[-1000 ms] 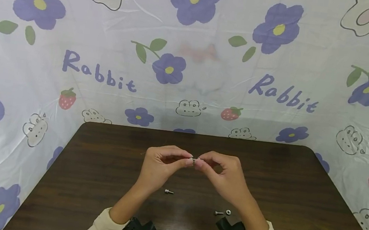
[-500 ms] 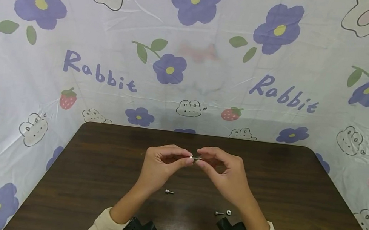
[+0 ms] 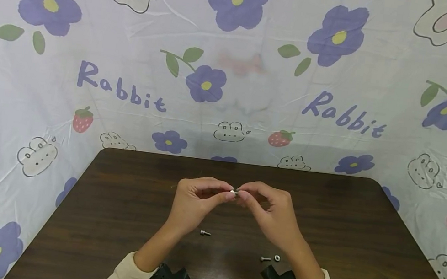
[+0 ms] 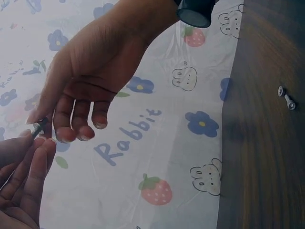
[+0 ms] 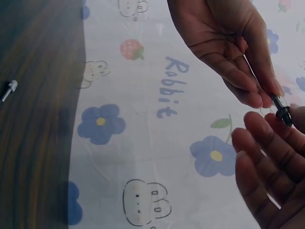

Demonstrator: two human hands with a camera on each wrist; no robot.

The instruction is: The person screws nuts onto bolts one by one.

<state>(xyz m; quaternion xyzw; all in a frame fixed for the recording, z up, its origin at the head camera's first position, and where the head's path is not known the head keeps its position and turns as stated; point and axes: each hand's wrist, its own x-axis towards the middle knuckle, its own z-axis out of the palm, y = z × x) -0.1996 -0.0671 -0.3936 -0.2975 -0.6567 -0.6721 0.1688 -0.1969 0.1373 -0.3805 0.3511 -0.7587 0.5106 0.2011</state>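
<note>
Bolt (image 3: 235, 192) sits between the hands. Left hand (image 3: 189, 201), at its 8 o'clock, pinches one end; right hand (image 3: 274, 210), at 4 o'clock, pinches the apparent nut (image 5: 283, 113). Recommended: left steady, bolt level, nut turned squarely.

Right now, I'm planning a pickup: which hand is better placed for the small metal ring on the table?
Probably the right hand: the metal ring lies on its side, near its wrist. It and the left hand both pinch a bolt, so it must first let go.
</note>
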